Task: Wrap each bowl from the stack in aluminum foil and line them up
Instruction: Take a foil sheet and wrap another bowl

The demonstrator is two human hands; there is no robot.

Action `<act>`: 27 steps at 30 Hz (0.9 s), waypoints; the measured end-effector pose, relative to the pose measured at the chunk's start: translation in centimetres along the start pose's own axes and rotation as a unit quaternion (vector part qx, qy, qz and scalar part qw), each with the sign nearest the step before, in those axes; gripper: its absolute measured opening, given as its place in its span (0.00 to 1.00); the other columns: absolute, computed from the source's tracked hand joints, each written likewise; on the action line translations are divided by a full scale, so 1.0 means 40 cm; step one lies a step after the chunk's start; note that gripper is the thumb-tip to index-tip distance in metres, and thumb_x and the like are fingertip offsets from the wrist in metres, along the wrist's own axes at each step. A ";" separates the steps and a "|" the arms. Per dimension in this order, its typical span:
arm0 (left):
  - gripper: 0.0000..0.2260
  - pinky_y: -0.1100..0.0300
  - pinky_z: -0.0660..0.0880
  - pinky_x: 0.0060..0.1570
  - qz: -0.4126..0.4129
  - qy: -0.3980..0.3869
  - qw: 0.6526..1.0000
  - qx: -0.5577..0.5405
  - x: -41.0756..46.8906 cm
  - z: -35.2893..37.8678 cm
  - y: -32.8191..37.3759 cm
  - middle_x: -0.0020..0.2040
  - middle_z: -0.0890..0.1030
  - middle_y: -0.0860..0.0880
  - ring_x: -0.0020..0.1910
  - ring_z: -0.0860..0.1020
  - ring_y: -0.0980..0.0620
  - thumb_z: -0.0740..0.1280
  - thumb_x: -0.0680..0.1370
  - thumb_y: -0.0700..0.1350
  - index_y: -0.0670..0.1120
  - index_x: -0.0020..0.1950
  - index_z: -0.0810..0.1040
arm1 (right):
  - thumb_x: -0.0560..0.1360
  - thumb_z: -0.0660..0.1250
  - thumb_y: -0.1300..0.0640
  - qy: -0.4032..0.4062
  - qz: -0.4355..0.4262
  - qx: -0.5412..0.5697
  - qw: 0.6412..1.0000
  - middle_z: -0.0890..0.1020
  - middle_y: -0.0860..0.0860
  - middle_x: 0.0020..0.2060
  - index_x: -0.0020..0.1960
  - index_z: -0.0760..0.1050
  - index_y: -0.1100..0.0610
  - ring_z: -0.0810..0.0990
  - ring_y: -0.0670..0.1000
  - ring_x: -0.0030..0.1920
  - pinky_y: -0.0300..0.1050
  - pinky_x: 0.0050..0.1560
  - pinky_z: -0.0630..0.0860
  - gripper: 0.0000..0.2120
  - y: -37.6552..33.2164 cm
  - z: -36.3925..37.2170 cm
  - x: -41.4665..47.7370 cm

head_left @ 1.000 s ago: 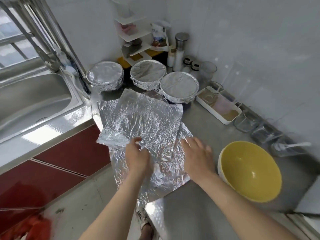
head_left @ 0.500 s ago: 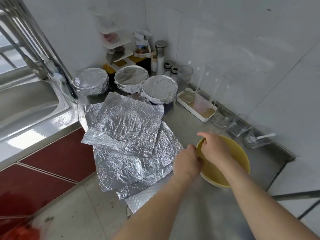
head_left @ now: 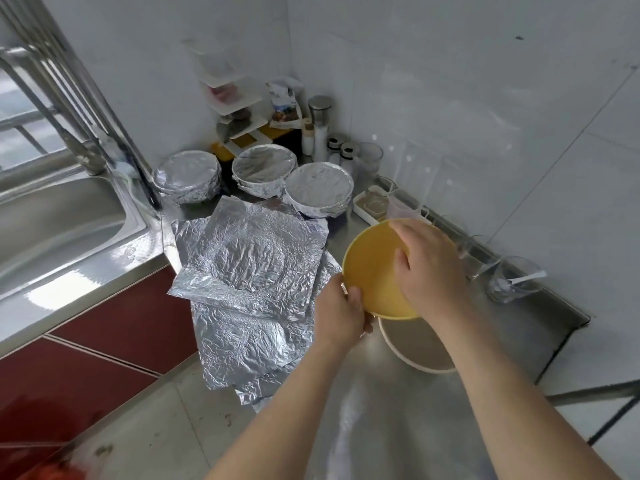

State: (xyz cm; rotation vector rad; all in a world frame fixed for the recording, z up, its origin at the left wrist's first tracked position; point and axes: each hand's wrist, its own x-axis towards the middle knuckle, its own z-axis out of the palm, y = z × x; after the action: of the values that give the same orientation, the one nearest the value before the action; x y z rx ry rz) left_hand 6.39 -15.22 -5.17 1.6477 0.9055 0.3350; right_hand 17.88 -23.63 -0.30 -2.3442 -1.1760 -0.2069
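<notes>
Yellow bowl point(head_left: 372, 271) now lifted off the white bowl point(head_left: 412, 346); left hand point(head_left: 341, 317) pinches its near rim, right hand point(head_left: 429, 265) curls over the far rim. Foil point(head_left: 249, 265) lies left on steel counter point(head_left: 363, 410).

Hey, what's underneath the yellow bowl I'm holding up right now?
A pale bowl sits on the steel counter below the yellow bowl. Only its near rim and part of its inside show; the yellow bowl and the right forearm cover the rest.
</notes>
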 end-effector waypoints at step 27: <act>0.16 0.63 0.61 0.27 -0.280 0.217 0.900 -0.255 0.180 -0.370 -0.285 0.35 0.71 0.46 0.29 0.64 0.53 0.55 0.81 0.35 0.47 0.65 0.74 | 0.80 0.53 0.70 -0.123 0.548 0.483 0.672 0.73 0.58 0.54 0.60 0.67 0.52 0.76 0.62 0.51 0.57 0.36 0.79 0.16 -0.143 0.384 0.013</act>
State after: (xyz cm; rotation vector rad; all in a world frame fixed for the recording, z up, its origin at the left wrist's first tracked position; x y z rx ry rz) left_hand -2.79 0.67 -13.16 0.7866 1.4383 0.4956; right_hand 12.37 -12.72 -11.23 -1.6489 0.2682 0.9422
